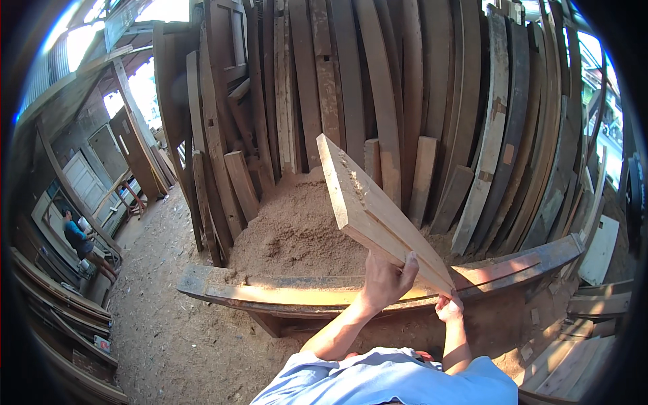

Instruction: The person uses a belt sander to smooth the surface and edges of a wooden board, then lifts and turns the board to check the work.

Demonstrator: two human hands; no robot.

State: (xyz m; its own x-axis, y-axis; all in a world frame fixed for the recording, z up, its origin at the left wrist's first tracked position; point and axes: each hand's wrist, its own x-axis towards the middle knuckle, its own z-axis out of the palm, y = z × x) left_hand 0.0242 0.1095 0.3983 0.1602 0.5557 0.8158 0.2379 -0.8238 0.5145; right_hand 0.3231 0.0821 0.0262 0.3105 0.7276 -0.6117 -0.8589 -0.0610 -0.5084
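Observation:
A long, pale wooden board point(388, 219) is held tilted up in front of me, its broad end high and away from me. Wood shavings lie on its upper face near that end. My left hand point(388, 278) is closed round its lower edge, thumb showing on the near side. At the board's low right end, my right hand point(449, 307) grips the corner with its fingers curled. Beneath the board runs a long, narrow wooden bench beam point(304, 297), with sunlight across its top.
A heap of sawdust point(290, 229) rises behind the beam. Upright planks point(385, 88) lean in a dense row beyond it. Stacked boards lie at the lower right point(574, 368) and lower left point(67, 351). Far left, another person point(81, 239) stands near a doorway.

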